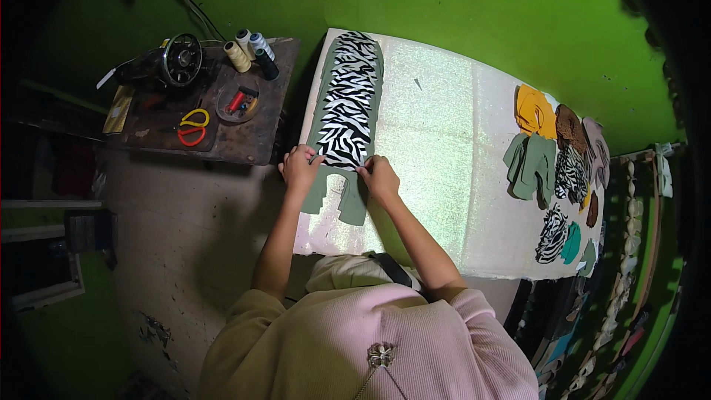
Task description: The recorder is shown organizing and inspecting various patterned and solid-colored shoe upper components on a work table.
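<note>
A long zebra-print fabric piece [349, 96] lies lengthwise over green cut fabric [379, 67] at the left side of the table. My left hand [299, 168] pinches the near left corner of the zebra-print piece. At its near right corner, my right hand [379, 178] has its fingers closed on the same edge. The green fabric shows along both long sides of the print. Below my hands, it continues as two leg-like strips with a curved gap between them, reaching toward the table's near edge.
Piles of cut fabric lie at the table's right end: yellow [535, 112], green [530, 167] and zebra-print [552, 235]. On a wooden stand at left are a sewing machine [159, 63], several thread cones [237, 57], scissors [192, 133] and a round dish [238, 104]. A green wall [444, 0] borders the table.
</note>
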### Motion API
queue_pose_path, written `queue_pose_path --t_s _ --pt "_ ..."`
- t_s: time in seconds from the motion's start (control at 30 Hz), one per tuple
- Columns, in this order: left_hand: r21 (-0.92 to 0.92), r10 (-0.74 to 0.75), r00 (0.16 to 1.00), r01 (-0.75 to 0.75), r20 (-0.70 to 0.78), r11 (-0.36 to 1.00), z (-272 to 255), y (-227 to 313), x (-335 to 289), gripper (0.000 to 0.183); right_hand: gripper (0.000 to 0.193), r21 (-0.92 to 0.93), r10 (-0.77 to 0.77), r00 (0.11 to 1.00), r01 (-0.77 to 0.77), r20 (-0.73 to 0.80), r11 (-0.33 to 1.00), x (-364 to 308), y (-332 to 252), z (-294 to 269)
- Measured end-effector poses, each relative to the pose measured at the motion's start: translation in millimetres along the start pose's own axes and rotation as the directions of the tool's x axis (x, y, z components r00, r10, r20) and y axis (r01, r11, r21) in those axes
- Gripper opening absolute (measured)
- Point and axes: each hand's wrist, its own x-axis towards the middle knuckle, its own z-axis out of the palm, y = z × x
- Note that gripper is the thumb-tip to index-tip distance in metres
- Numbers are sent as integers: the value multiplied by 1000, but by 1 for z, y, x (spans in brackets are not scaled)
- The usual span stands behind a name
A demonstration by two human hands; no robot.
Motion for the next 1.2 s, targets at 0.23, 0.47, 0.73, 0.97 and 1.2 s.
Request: queue_pose_path --t_s 0.23,0.47,0.73,0.97,1.2 --pt "-67 -27 1000 27 -2 997 3 -4 5 22 28 24 -10 999 11 -31 1000 1 -1 1" --pt "-89 -55 998 56 17 994 -1 3 9 21 27 73 14 1000 -12 -27 997 6 -1 -1" --pt "-22 -16 999 15 -30 1000 5 -1 6 26 31 64 -30 996 36 -86 997 3 1 1" --pt "35 38 979 -32 -199 999 7 -3 -28 31 34 5 -287 938 294 -192 956 -27 7 2" --pt "91 207 965 -195 -160 977 16 17 -57 26 26 17 -345 926 352 -151 936 -49 24 -9"
